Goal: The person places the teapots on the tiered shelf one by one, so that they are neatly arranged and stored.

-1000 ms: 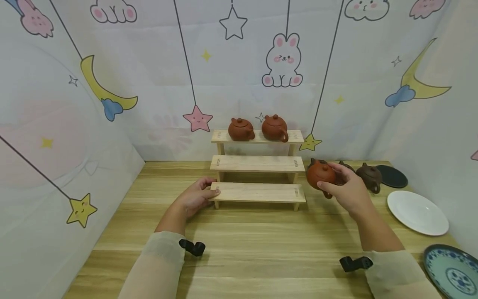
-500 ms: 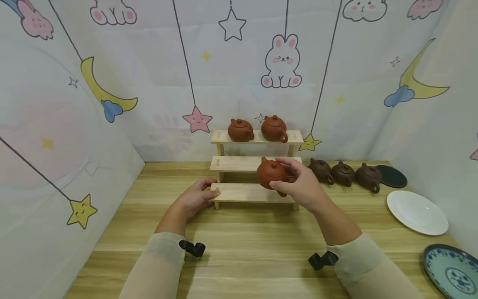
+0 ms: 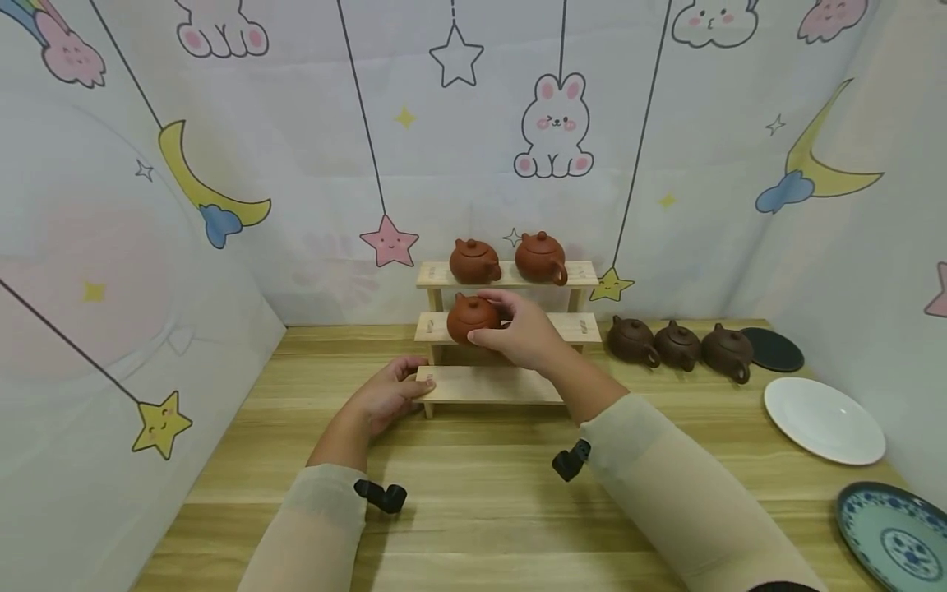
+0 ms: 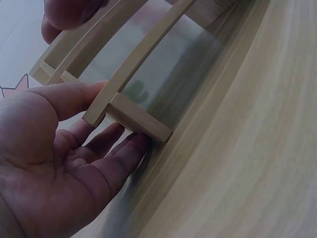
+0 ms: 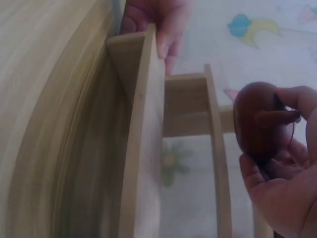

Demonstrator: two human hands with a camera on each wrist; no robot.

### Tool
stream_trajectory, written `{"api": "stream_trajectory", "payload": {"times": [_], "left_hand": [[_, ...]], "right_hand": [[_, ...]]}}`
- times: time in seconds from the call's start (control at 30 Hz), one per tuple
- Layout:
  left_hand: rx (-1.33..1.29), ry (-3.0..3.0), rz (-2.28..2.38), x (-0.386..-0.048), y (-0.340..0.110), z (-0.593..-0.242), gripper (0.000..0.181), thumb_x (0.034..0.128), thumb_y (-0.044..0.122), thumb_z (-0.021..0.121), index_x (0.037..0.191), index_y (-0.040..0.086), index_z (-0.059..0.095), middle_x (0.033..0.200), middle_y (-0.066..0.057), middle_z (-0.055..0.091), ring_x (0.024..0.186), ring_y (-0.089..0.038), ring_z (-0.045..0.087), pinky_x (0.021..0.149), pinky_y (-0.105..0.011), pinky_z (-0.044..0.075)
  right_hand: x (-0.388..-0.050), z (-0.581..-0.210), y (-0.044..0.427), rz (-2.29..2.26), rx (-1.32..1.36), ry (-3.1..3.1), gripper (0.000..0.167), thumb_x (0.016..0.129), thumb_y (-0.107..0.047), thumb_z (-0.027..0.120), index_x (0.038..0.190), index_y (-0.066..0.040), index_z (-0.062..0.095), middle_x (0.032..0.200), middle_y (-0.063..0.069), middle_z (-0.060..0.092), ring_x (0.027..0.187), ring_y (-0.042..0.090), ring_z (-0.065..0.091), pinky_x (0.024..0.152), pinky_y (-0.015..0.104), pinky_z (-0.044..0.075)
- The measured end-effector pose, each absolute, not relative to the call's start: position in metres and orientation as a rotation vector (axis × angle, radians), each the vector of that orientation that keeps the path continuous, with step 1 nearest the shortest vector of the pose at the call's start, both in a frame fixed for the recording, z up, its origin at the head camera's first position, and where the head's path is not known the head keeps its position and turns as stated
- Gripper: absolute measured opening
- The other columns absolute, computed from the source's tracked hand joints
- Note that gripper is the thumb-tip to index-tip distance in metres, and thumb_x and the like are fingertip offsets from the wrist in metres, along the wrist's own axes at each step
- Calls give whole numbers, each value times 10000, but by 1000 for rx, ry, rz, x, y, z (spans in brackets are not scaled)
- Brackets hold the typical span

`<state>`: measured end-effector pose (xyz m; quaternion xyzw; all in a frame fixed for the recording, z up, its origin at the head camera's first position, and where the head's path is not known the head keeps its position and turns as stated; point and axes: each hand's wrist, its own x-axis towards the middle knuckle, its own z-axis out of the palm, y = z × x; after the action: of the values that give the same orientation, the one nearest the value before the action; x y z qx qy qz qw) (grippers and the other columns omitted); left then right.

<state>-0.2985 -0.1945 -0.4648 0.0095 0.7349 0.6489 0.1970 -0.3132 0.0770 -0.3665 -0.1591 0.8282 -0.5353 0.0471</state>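
Observation:
A three-tier wooden shelf (image 3: 488, 385) stands at the middle of the table. The left hand (image 3: 385, 399) grips the left end of its lowest tier, thumb on top; the left wrist view shows the fingers (image 4: 106, 171) around the board's end and leg. With thumb and fingers the right hand (image 3: 525, 333) holds a reddish-brown teapot (image 3: 472, 319) at the left part of the middle tier; whether its base touches the board cannot be told. In the right wrist view the teapot (image 5: 260, 121) sits between thumb and fingers. Two more reddish teapots (image 3: 473, 263) (image 3: 541, 258) stand on the top tier.
Right of the shelf three dark brown teapots (image 3: 630, 340) stand in a row, beside a black round plate (image 3: 775, 349). Nearer on the right lie a white plate (image 3: 824, 421) and a blue-patterned plate (image 3: 898, 534). A printed cloth (image 3: 473, 181) hangs behind.
The right hand has carried the reddish teapot leftward from beside the dark teapots to the middle tier's left part. The left hand stays at the lowest tier's end.

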Motion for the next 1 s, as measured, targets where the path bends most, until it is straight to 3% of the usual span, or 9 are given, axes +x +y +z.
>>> {"api": "stream_trajectory", "payload": {"times": [0.23, 0.37, 0.57, 1.0], "left_hand": [[32, 2059, 1815, -298, -196, -466, 591, 1064, 180, 670, 1570, 60, 389, 1714, -138, 295, 1237, -203, 555, 989, -335, 489], [37, 2063, 1806, -298, -197, -466, 594, 1067, 185, 666, 1576, 60, 385, 1738, -135, 264, 1268, -220, 545, 1027, -365, 476], [48, 2058, 1813, -298, -195, -465, 589, 1068, 179, 664, 1572, 57, 385, 1693, -141, 331, 1241, -203, 571, 1009, -345, 489], [46, 2062, 1809, -297, -195, -464, 578, 1067, 169, 661, 1566, 53, 393, 1730, -144, 285, 1312, -238, 522, 1049, -379, 455]], "right_hand": [[-328, -366, 64, -1554, -465, 2519, 687, 946, -274, 825, 1565, -251, 528, 1533, 87, 606, 1397, 290, 598, 1036, 481, 573], [-332, -366, 63, -1520, -477, 2517, 680, 971, -274, 800, 1584, -232, 506, 1550, 84, 593, 1424, 286, 574, 1069, 485, 549], [-331, -365, 64, -1499, -478, 2525, 701, 989, -279, 778, 1617, -224, 471, 1582, 97, 567, 1465, 300, 540, 1147, 511, 504], [-305, -367, 85, -1575, -455, 2556, 612, 1005, -421, 750, 1568, -357, 518, 1653, 25, 499, 1514, 325, 507, 1166, 528, 505]]}}
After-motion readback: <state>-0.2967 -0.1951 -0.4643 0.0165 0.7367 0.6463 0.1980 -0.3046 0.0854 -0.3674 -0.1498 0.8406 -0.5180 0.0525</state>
